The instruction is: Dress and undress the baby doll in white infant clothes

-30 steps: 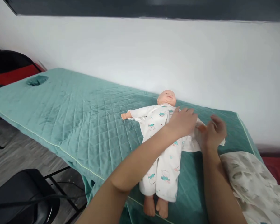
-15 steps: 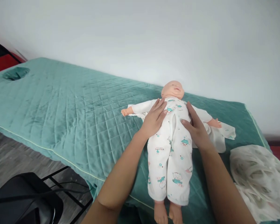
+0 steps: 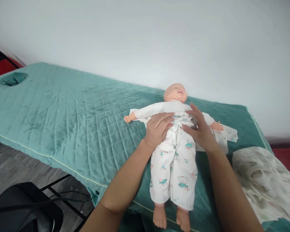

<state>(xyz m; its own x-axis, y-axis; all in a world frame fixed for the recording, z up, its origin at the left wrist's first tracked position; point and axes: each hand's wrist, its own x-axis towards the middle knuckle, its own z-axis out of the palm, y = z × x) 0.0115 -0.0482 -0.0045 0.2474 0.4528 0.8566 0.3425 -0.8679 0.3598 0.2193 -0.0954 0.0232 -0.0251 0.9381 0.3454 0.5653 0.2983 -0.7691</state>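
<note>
A baby doll (image 3: 176, 93) lies face up in a white long-sleeved top, its arms spread. Printed white trousers (image 3: 181, 167) cover its legs, and their upper part is bunched at the belly. My left hand (image 3: 159, 129) is on the trousers' left side, its fingers curled on the cloth by the waist. On the other side my right hand (image 3: 200, 130) has its thumb and fingers at the bunched waist. A printed white garment (image 3: 228, 132) lies spread under the doll's back and arms.
The doll is on a bed with a green quilted cover (image 3: 70, 119), which has a hole at the far left. A crumpled pale cloth (image 3: 263, 180) lies at the right. A black chair (image 3: 26, 206) stands at the lower left, beside the bed; a wall is behind.
The trousers' top has moved down from the chest and bunched at the belly, baring the white top. Both hands have moved slightly toward the legs, and the left fingers have curled.
</note>
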